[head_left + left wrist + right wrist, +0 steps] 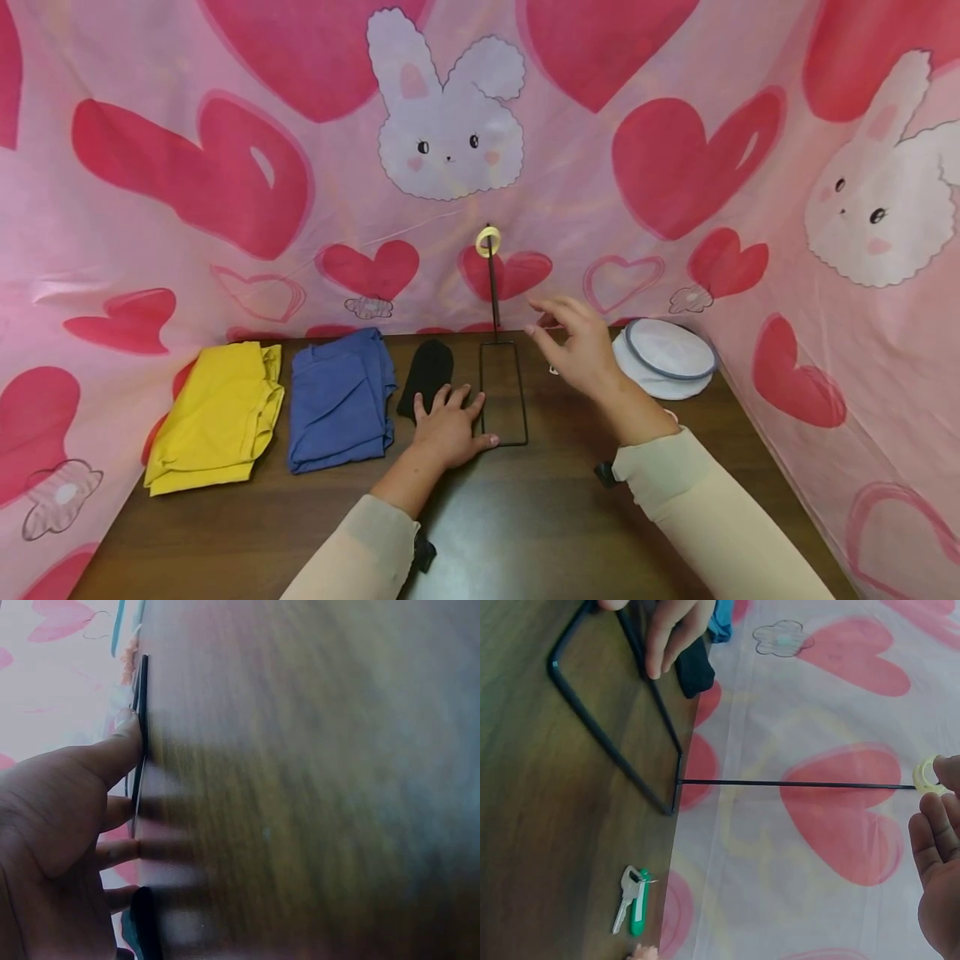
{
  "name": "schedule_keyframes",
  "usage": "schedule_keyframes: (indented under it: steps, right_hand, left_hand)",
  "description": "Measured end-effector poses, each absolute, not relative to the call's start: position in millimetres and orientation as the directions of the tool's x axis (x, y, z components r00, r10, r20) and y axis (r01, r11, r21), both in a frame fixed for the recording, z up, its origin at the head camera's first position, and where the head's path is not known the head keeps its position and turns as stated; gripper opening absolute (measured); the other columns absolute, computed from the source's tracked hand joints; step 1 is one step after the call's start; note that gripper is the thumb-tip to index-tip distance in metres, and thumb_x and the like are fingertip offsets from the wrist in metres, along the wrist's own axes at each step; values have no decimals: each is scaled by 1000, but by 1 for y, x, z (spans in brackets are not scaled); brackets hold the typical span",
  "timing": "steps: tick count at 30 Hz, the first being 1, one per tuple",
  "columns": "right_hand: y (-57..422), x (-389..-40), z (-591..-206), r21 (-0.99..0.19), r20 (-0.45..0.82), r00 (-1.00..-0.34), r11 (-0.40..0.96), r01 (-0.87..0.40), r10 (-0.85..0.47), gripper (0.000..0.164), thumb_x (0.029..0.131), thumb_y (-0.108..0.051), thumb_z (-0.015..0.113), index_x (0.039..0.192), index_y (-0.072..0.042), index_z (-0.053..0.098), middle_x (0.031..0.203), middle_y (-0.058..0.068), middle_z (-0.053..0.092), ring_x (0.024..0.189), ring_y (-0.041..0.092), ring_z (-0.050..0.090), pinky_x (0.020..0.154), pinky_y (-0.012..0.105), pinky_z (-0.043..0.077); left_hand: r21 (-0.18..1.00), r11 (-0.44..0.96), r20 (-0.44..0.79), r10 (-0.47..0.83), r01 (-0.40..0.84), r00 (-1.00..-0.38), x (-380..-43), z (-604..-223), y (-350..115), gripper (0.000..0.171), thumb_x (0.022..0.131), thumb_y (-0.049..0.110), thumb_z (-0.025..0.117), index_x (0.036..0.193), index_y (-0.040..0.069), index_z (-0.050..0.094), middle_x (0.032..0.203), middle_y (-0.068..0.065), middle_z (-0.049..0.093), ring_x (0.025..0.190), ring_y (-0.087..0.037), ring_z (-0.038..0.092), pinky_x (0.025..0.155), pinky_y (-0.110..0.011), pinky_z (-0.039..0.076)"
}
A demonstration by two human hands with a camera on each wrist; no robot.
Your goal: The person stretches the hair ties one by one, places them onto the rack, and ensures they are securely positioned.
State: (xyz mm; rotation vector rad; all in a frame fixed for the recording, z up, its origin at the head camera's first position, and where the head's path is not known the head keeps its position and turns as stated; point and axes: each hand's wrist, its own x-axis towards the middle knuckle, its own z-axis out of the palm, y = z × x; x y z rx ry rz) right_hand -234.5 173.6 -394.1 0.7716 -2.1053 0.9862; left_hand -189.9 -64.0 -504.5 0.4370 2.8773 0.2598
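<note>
A black wire stand (493, 292) rises from a rectangular wire base on the table, and a pale yellow ring (488, 242), like a tape roll, hangs at its top. My left hand (447, 429) rests at the base with fingers spread, the thumb on the near corner and a fingertip on the left side rod (651, 682). Raised right of the pole is my right hand (577, 346), thumb and fingers bent apart, gripping nothing. The ring (924, 776) overlaps its fingertips in the right wrist view. Beside the left fingers lies a dark oblong item (431, 367).
Folded yellow cloth (217, 417) and blue cloth (337, 400) lie at the left. A round white item with a blue rim (667, 354) is at the back right. A key (622, 900) with a green tag (639, 904) lies near the base. Heart-patterned fabric (570, 167) stands behind.
</note>
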Motion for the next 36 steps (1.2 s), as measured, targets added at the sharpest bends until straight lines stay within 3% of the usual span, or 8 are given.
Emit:
schedule_keyframes:
  steps: [5, 11, 16, 21, 28, 36]
  right_hand:
    - [182, -224, -401, -409, 769, -598, 544, -732, -225, 38, 84, -5, 85, 121, -4, 76, 110, 7, 73, 89, 24, 72, 82, 35, 55]
    - [193, -205, -412, -456, 730, -650, 561, -691, -208, 40, 83, -5, 87, 122, -8, 77, 114, 6, 73, 89, 18, 73, 71, 25, 55]
    - [205, -193, -421, -462, 730, -655, 565, -683, -195, 42, 81, -3, 88, 121, -7, 77, 112, 5, 73, 89, 19, 71, 80, 22, 51]
    - [222, -182, -431, -461, 724, -661, 575, -675, -196, 43, 79, -1, 89, 120, -6, 77, 110, 6, 74, 89, 20, 70, 75, 21, 49]
    - [245, -168, -446, -492, 690, -697, 580, -649, -195, 48, 76, 3, 89, 122, -5, 76, 111, 5, 74, 90, 21, 69, 91, 13, 46]
    - [270, -160, -465, -497, 634, -747, 634, -592, -201, 42, 75, 2, 90, 115, -5, 77, 109, 4, 74, 91, 17, 66, 62, 15, 52]
  left_hand:
    - [204, 940, -182, 312, 275, -932, -190, -507, -65, 84, 92, 75, 57, 162, 33, 38, 169, -2, 29, 157, -37, 17, 117, -76, 5]
    - [211, 939, -188, 312, 272, -931, -190, -505, -65, 84, 92, 74, 57, 162, 33, 38, 170, -2, 28, 157, -37, 16, 117, -75, 4]
    - [224, 936, -188, 314, 271, -931, -189, -504, -65, 83, 92, 73, 59, 162, 32, 38, 170, -2, 28, 157, -37, 16, 117, -75, 3]
    - [224, 934, -185, 319, 276, -929, -189, -504, -65, 83, 93, 73, 58, 162, 32, 38, 169, -2, 29, 157, -37, 16, 117, -75, 4]
    - [234, 932, -185, 323, 277, -928, -189, -503, -65, 83, 93, 72, 59, 163, 32, 38, 170, -3, 28, 157, -37, 16, 117, -75, 3]
    - [234, 933, -192, 320, 273, -928, -188, -503, -65, 83, 93, 72, 59, 163, 32, 37, 170, -3, 28, 157, -37, 16, 117, -75, 3]
